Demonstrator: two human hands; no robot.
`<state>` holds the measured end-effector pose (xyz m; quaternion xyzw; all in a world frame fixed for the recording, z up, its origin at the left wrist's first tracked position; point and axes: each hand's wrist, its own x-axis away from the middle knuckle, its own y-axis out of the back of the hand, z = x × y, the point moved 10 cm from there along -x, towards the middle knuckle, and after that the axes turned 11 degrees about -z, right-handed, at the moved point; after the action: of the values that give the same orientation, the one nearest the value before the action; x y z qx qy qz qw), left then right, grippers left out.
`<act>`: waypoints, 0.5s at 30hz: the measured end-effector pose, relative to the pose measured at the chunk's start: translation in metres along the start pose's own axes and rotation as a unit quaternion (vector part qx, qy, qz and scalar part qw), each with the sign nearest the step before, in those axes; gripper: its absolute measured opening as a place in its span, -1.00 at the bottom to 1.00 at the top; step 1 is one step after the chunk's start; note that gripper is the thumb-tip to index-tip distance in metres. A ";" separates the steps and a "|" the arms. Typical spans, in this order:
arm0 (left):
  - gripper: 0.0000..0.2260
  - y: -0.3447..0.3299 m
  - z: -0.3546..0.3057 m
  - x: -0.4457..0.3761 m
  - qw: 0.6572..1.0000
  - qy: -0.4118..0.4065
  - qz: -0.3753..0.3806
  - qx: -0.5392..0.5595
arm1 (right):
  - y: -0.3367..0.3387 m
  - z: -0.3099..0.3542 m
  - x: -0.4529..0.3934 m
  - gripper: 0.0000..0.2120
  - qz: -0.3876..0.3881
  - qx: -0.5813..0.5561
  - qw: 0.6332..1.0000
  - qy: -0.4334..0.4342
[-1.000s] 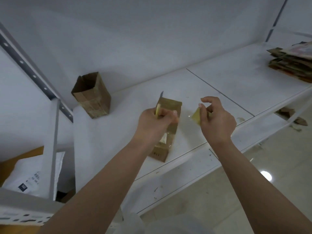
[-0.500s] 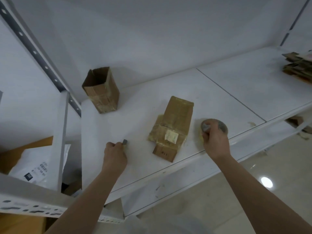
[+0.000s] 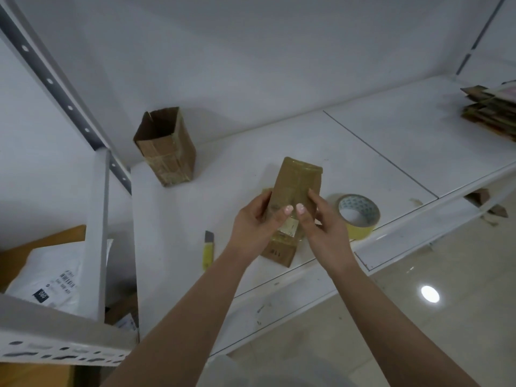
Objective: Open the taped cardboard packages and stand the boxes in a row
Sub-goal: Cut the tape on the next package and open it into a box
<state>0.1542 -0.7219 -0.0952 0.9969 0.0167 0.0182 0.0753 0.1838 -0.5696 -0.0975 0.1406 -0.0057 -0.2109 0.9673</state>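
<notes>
Taped package (image 3: 297, 182): flattened brown cardboard, glossy with tape, held just above the front of the white shelf (image 3: 363, 152), between the cutter and the tape roll. Its long axis runs from near you up and away toward the back wall, leaning slightly right; the far end looks pressed shut and taped over. A pale label sits near its lower end. Beneath that end lies more cardboard, the printed piece (image 3: 280, 251), resting on the shelf; you cannot tell whether it belongs to the same package or is a second one.

Your left hand (image 3: 255, 223): grips the package's left edge, thumb lying across the front face.

Your right hand (image 3: 325, 224): grips the right edge, thumb on the front face just beside the left thumb.

Opened box (image 3: 164, 146): stands upright at the back left of the shelf, top open, well apart from the package. Judged done: one box, the start of the row.

Left to do, by judgement: open the package in hand, square it and stand it beside the first; the flat cardboard stack (image 3: 491, 111) at the far right may hold more.

Yellow cutter (image 3: 208, 251): lies on the shelf, left of your left wrist, in nobody's grip.

Tape roll (image 3: 358, 216): lies flat just right of your right hand.
</notes>
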 end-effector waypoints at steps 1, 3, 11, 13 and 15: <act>-0.64 0.000 -0.002 0.003 1.000 -0.009 -0.006 0.006 | 0.001 0.002 0.001 -0.43 -0.009 -0.003 1.000 0.008; -0.64 0.003 -0.011 0.007 0.999 -0.037 -0.027 0.017 | 0.004 0.008 0.003 -0.36 -0.022 -0.008 0.999 0.029; -0.56 0.029 -0.056 0.013 0.988 -0.118 -0.100 -0.027 | 0.018 0.056 0.006 -0.15 -0.035 -0.013 0.995 0.095; -0.48 0.038 -0.064 0.014 0.982 -0.126 -0.140 -0.026 | 0.021 0.071 0.009 -0.16 -0.048 -0.001 0.992 0.119; -0.42 0.045 -0.074 0.018 0.973 -0.141 -0.180 -0.038 | 0.025 0.082 0.012 -0.22 -0.068 -0.001 0.988 0.137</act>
<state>0.1711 -0.7549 -0.0143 0.9664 0.1846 -0.1359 0.1163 0.1995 -0.5750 -0.0121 0.1674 0.1363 -0.2549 0.9426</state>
